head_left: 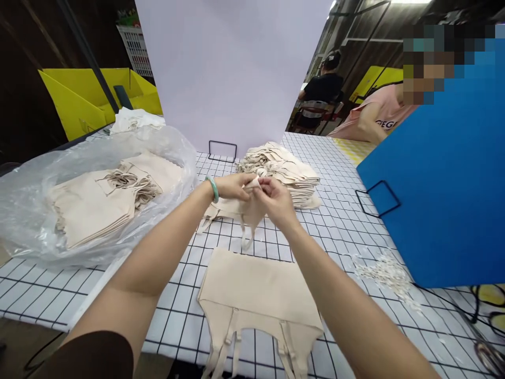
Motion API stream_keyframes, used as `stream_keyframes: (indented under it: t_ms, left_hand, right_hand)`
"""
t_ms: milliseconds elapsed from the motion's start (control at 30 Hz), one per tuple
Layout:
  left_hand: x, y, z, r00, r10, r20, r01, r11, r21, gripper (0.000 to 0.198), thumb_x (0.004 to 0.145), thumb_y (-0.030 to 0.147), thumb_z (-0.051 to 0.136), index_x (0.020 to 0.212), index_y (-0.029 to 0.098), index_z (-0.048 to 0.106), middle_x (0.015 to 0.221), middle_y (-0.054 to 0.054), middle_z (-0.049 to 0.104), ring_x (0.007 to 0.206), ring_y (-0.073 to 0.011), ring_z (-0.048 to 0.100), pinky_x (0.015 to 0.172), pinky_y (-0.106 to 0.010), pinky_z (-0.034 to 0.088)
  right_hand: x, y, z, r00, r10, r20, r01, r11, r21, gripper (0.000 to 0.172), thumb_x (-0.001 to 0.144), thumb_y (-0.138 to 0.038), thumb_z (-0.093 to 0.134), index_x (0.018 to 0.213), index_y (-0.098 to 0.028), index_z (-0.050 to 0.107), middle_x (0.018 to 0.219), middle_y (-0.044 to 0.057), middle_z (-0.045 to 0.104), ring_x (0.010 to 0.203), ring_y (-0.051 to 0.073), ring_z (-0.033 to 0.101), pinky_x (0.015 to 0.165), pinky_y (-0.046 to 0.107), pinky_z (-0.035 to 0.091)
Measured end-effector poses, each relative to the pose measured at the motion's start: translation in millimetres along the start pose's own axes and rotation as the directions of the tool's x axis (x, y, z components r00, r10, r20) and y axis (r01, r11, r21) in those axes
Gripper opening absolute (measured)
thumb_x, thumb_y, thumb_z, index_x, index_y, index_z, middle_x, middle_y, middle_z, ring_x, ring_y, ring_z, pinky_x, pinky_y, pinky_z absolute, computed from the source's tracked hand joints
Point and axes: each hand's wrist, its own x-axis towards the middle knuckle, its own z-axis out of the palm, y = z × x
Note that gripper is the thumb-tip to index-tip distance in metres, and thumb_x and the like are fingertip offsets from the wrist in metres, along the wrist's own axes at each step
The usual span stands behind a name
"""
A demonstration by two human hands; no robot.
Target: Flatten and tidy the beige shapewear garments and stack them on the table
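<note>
While both hands meet above the checked table (347,221), they pinch the same small beige top (246,213). The left hand (232,187), with a green bracelet (213,188) on its wrist, holds a thin strap end tight between its fingers. The right hand (277,200) pinches the strap too, just beside the left one. The small beige top hangs from the hands, and its lower part rests on the middle of the table. Nearer to the person, another beige top (256,287) lies flat. A stack of tops (288,171) sits just behind the hands. On the left, a clear bag (35,210) holds more. Little white scraps (384,271) lie near a blue board (442,200).
</note>
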Motion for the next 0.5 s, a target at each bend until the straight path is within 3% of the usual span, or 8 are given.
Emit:
stream_keyframes:
  t_ms: [100, 233, 300, 400, 500]
  left_hand:
    - [-12, 7, -22.7, 0.998, -0.066, -0.013, 0.066, 0.997, -0.035, 0.019, 0.071, 0.017, 0.068, 0.090, 0.017, 0.070, 0.083, -0.001, 0.071, 0.076, -0.0177, 0.068, 0.069, -0.031, 0.056]
    - [-40, 22, -40.3, 0.987, -0.057, -0.150, 0.066, 0.996, 0.052, 0.013, 0.068, 0.024, 0.079, 0.076, 0.018, 0.070, 0.081, -0.001, 0.072, 0.085, -0.0213, 0.071, 0.075, -0.033, 0.058]
    - [-52, 32, -43.7, 0.979, -0.031, -0.201, 0.049, 0.995, 0.082, 0.015, 0.068, 0.025, 0.081, 0.076, 0.017, 0.070, 0.087, -0.003, 0.073, 0.091, -0.0229, 0.071, 0.078, -0.036, 0.058]
    - [-68, 47, -42.3, 0.987, -0.069, -0.144, 0.073, 0.997, 0.021, 0.023, 0.069, 0.025, 0.082, 0.085, 0.015, 0.070, 0.091, -0.005, 0.072, 0.089, -0.0229, 0.070, 0.076, -0.040, 0.059]
    - [-82, 61, -32.7, 0.990, -0.096, -0.108, 0.088, 0.993, -0.077, 0.028, 0.073, 0.027, 0.082, 0.092, 0.013, 0.068, 0.083, -0.004, 0.070, 0.079, -0.0190, 0.066, 0.074, -0.043, 0.059]
  right_hand:
    - [20, -33, -14, 0.987, -0.157, 0.015, 0.157, 0.987, -0.023, 0.017, 0.089, -0.038, 0.064, 0.093, -0.021, 0.063, 0.089, 0.000, 0.067, 0.084, 0.015, 0.064, 0.073, 0.030, 0.054]
    - [26, -70, -40, 0.913, -0.408, -0.011, 0.396, 0.892, -0.217, 0.025, 0.099, -0.044, 0.052, 0.107, -0.022, 0.060, 0.100, 0.001, 0.064, 0.096, 0.014, 0.062, 0.083, 0.033, 0.053]
    - [21, -87, -54, 0.885, -0.464, -0.044, 0.427, 0.845, -0.321, 0.026, 0.101, -0.043, 0.050, 0.112, -0.020, 0.057, 0.108, 0.004, 0.064, 0.101, 0.014, 0.061, 0.088, 0.033, 0.052]
    - [4, -111, -77, 0.858, -0.494, -0.143, 0.398, 0.813, -0.424, 0.024, 0.102, -0.041, 0.050, 0.116, -0.021, 0.054, 0.117, 0.007, 0.063, 0.107, 0.015, 0.060, 0.094, 0.033, 0.051]
    - [-21, -123, -103, 0.888, -0.450, -0.097, 0.351, 0.798, -0.491, 0.033, 0.100, -0.047, 0.052, 0.124, -0.024, 0.053, 0.124, 0.008, 0.062, 0.119, 0.020, 0.057, 0.097, 0.036, 0.051]
